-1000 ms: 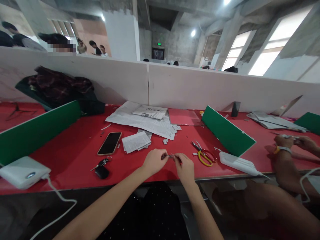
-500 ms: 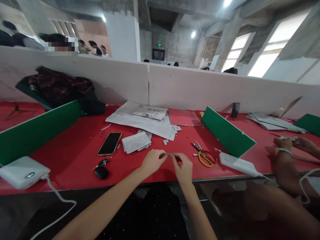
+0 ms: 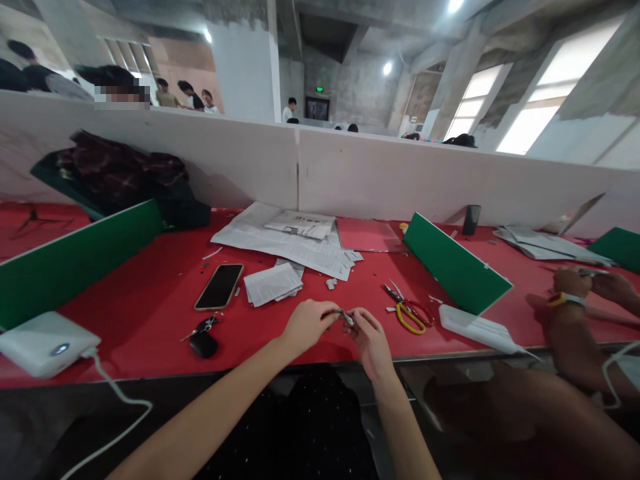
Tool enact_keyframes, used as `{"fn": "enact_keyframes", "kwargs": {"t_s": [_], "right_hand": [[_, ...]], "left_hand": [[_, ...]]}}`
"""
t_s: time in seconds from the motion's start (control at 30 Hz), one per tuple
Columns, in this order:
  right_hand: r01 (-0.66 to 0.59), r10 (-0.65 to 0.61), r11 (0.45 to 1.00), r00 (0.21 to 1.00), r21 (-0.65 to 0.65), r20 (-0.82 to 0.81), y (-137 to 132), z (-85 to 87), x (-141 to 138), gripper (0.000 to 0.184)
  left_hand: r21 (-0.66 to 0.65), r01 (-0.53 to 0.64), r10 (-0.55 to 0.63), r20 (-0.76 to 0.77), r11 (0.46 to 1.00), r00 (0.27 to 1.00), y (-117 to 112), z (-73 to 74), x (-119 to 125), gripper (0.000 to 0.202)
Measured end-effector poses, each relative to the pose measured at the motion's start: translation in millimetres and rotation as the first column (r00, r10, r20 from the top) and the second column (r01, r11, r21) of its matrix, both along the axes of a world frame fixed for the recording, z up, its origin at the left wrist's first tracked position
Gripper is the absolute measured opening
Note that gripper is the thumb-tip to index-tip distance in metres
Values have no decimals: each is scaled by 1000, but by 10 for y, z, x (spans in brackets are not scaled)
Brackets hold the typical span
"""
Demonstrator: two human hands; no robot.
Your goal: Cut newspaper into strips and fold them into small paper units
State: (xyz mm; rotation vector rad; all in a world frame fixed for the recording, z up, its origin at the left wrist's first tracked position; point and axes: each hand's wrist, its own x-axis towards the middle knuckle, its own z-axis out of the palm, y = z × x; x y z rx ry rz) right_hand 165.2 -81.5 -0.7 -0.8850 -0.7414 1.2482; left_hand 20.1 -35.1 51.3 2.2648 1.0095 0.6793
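Just above the front of the red table, my left hand [image 3: 311,325] pinches one end of a small, narrow grey-and-white piece of paper [image 3: 346,317], which looks like newsprint. My right hand [image 3: 371,339] has its fingertips closed on the other end, so the paper spans the gap between both hands. Its exact folds are too small to make out. Behind my left hand lies a stack of cut newspaper pieces [image 3: 273,285]. Scissors [image 3: 411,313] with one red and one yellow handle rest to the right of my right hand.
Newspaper sheets [image 3: 285,243] and a pink folder [image 3: 370,235] lie further back. At left are a phone [image 3: 219,287], car keys [image 3: 203,341] and a white power bank [image 3: 47,347]. Green dividers [image 3: 455,267] flank the space; a white device [image 3: 477,328] and a co-worker's hands [image 3: 573,283] are at right.
My right hand has turned, its fingers now lower and more visible. More of the paper shows between my hands, slanting down to the right. My left hand has barely moved.
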Motion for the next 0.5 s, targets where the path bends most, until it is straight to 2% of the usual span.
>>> {"fn": "enact_keyframes", "kwargs": {"t_s": [0.1,0.23,0.3,0.4,0.5], "right_hand": [[-142,133,987,984,-69,-119,5,-3,53,16],[-284,265,956,944,-75,-199,5,-24,111,18],[-294,278,953,944,-74,-174,8,-40,135,20],[-305,297,950,949,-69,-105,2,-51,165,12],[-329,327,941,944,-81,-41,-18,-48,182,24]], "left_hand": [[19,18,-18,-19,1000,1000,-2,7,3,21],[-19,51,-52,-17,999,999,-3,-24,7,22],[-23,66,-67,-22,998,998,3,-39,10,22],[-27,88,-89,-36,996,995,23,-50,10,23],[-37,106,-109,-68,994,992,40,-49,3,24]]}}
